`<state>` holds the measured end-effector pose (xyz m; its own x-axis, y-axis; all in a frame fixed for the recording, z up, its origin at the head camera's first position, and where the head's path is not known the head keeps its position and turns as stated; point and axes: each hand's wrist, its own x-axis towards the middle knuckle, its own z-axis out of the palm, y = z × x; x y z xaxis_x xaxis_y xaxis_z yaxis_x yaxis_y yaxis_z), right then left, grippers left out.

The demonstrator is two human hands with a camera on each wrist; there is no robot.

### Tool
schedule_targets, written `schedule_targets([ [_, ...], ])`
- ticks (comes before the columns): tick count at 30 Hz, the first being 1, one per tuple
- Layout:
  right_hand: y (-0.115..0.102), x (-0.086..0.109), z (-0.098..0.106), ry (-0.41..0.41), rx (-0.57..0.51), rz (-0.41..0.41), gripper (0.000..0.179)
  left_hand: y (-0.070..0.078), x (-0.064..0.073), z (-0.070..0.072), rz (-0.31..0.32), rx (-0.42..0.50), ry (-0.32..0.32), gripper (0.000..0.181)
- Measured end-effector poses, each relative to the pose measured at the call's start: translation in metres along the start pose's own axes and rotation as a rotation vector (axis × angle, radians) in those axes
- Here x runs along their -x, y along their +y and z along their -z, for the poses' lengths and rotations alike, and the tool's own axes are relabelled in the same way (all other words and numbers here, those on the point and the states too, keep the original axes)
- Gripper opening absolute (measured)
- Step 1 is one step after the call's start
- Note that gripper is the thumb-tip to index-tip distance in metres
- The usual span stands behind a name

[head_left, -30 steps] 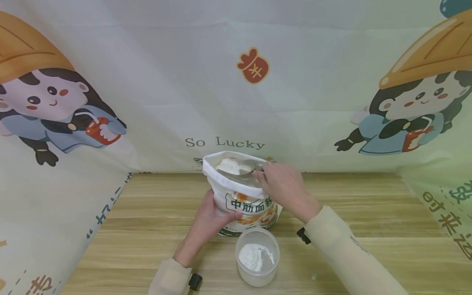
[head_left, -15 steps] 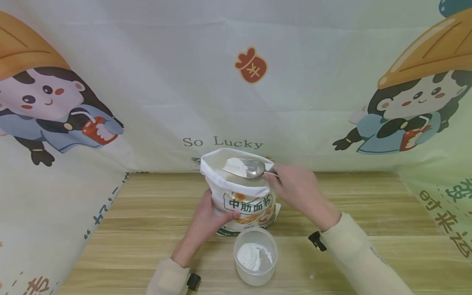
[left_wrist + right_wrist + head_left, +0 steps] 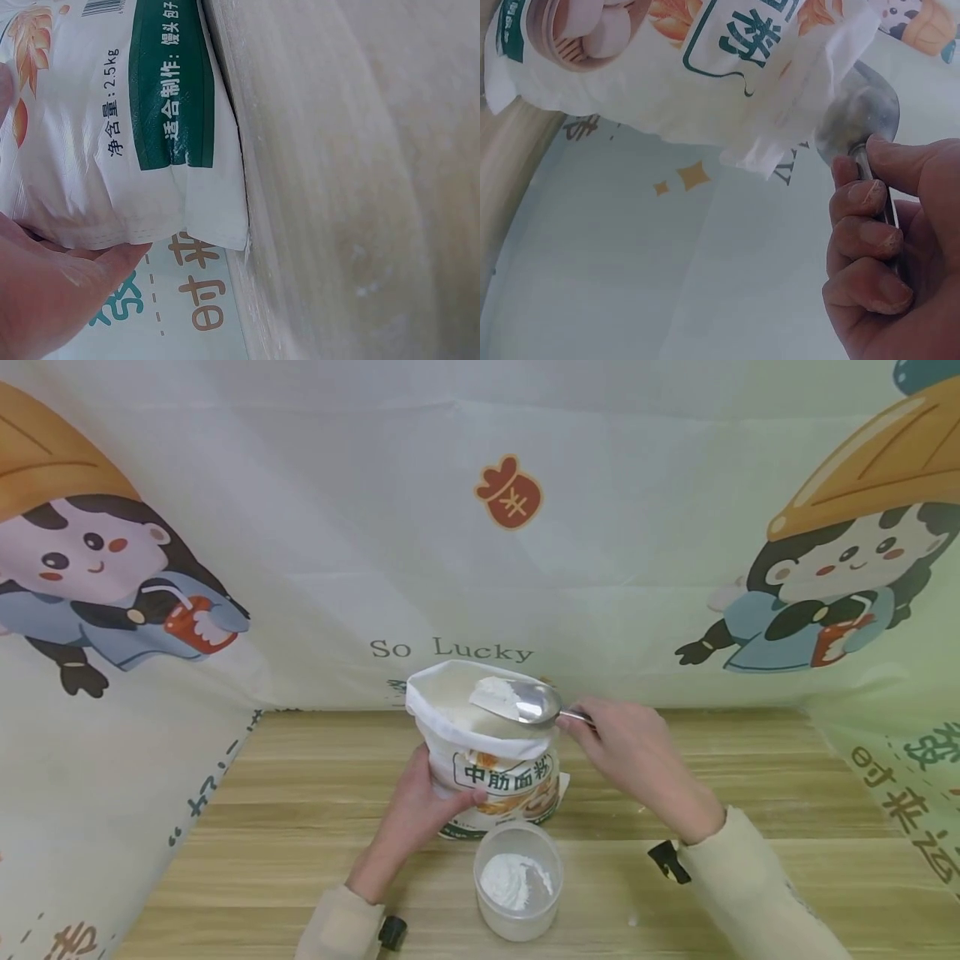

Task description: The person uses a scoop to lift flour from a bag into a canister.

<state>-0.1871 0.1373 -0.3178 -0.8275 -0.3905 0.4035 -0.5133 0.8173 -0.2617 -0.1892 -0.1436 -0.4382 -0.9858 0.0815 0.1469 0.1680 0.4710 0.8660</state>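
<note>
A white flour bag (image 3: 480, 777) with its top folded outward stands upright on the table. My left hand (image 3: 427, 806) grips its lower left side, thumb across the front and fingers round the side; in the left wrist view the hand (image 3: 67, 281) lies against the bag's edge. My right hand (image 3: 633, 747) holds a metal scoop (image 3: 536, 702) by its handle, fingers curled round it in the right wrist view. White flour (image 3: 495, 695) fills the front of the scoop, which is level over the bag's mouth. In front of the bag stands a clear plastic tub (image 3: 517, 922) with some flour inside.
The wooden table (image 3: 300, 827) carries small white specks to the right of the tub. A printed cloth (image 3: 337, 527) with cartoon figures hangs close behind the bag and along both sides.
My right hand has lifted the scoop, loaded with flour, up out of the bag and moved it to the right. The left hand keeps its hold on the bag; the tub stays put.
</note>
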Motion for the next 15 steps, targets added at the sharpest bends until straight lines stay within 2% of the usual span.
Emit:
schedule_targets([
  [9, 0.005, 0.007, 0.006, 0.004, -0.027, 0.033, 0.022, 0.002, 0.0, 0.001, 0.003, 0.0, -0.002, 0.097],
  [15, 0.008, 0.013, 0.009, -0.005, -0.051, 0.006, 0.021, 0.002, 0.0, 0.001, 0.008, -0.011, -0.002, 0.098],
])
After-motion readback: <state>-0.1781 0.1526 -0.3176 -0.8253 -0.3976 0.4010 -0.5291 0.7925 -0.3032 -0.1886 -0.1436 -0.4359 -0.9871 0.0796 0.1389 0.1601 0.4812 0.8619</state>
